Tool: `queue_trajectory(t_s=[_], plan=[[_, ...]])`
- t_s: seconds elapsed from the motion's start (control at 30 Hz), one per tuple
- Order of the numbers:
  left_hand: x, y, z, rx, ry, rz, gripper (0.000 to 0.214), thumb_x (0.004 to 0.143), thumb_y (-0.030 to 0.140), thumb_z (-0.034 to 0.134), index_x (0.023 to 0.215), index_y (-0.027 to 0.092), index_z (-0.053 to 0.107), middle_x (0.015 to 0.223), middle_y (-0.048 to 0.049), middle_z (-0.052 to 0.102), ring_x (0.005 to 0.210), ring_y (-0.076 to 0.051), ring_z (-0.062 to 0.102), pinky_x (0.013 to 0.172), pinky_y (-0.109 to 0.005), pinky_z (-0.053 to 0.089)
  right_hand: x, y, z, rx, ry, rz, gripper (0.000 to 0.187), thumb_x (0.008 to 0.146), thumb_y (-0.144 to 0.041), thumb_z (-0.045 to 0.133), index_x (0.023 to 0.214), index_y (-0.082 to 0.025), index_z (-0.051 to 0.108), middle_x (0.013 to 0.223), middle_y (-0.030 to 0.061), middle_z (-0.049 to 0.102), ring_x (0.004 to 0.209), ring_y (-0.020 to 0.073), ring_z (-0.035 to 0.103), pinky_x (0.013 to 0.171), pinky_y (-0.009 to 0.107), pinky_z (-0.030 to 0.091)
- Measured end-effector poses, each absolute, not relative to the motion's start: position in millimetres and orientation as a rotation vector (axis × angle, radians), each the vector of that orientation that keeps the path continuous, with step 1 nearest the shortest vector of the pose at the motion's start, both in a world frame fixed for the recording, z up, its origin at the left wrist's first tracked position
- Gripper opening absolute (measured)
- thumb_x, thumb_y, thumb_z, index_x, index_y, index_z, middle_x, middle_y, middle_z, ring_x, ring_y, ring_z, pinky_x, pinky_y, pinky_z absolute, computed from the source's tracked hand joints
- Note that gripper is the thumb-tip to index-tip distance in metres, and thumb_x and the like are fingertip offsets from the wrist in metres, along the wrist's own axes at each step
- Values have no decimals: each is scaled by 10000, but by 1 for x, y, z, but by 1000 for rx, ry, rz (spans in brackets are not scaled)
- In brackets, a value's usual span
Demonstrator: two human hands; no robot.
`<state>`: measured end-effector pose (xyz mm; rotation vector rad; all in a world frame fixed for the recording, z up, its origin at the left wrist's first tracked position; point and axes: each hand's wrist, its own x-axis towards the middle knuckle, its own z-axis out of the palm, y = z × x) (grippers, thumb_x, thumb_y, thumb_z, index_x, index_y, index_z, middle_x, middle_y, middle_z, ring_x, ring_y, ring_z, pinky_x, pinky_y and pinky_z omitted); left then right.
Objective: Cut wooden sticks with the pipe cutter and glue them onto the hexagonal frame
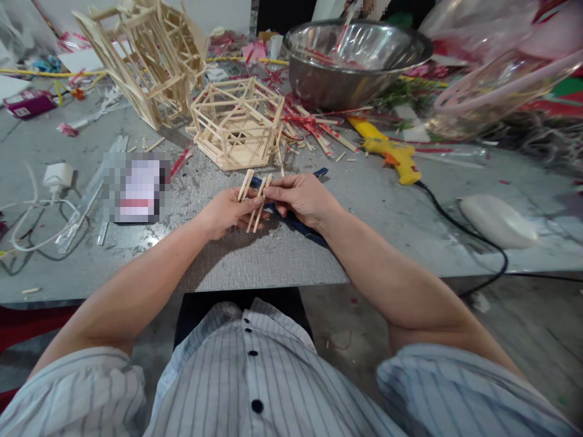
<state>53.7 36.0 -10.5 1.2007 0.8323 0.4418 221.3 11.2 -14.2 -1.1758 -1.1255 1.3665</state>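
Note:
My left hand (226, 213) is closed around several short wooden sticks (246, 185) above the near part of the table. With its thumb and fingers, my right hand (303, 195) pinches the upper end of the wooden sticks at the right of that bunch. A dark blue tool with long handles (304, 230), perhaps pliers, lies on the table under my right hand, which partly hides it. Just beyond the hands stands a small hexagonal frame (239, 124) of wooden sticks. Behind it on the left leans a taller stick frame (150, 67).
A yellow glue gun (392, 152) lies at the right, its black cord running to the table edge beside a white oval object (498, 221). A steel bowl (319, 79) stands at the back. A blurred phone (138, 188) and white charger (58, 176) lie at the left.

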Motion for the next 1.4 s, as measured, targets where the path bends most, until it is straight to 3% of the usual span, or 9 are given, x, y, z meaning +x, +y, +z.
queue_trajectory(t_s=[0.27, 0.5, 0.8, 1.03, 1.4], plan=[[55, 34, -7, 1185, 814, 414, 123, 861, 254, 595, 920, 146, 603, 700, -17, 690, 592, -126, 675, 541, -224, 525, 222, 10, -14, -1176, -1165, 1370, 242, 552, -352, 835, 619, -168, 693, 539, -21, 592, 372, 34, 388, 346, 218, 289], [57, 35, -10, 1151, 790, 448, 146, 782, 233, 690, 830, 126, 603, 656, -5, 671, 620, -118, 658, 571, -239, 543, 222, 9, -13, -1132, -1216, 1398, 269, 530, -376, 837, 626, -175, 687, 544, -20, 603, 381, 49, 412, 357, 224, 302], [56, 35, -10, 1151, 700, 396, 279, 748, 353, 725, 820, 104, 622, 677, -27, 671, 597, -130, 663, 590, -252, 535, 221, 10, -14, -1105, -1248, 1362, 310, 563, -413, 813, 615, -159, 643, 517, -31, 573, 379, 38, 396, 359, 211, 282], [54, 38, -17, 1104, 532, 288, 333, 774, 411, 693, 896, 110, 619, 738, -44, 681, 684, -142, 674, 708, -301, 542, 219, 10, -15, -1101, -1254, 1340, 325, 594, -434, 800, 644, -168, 619, 512, -32, 550, 437, 63, 433, 393, 217, 308], [55, 34, -10, 1159, 526, 201, 308, 750, 385, 719, 850, 117, 607, 602, 2, 627, 457, -70, 546, 453, -189, 415, 213, 7, -14, -1124, -1324, 1302, 338, 577, -459, 794, 656, -182, 616, 518, -40, 563, 409, 65, 438, 398, 232, 330]])
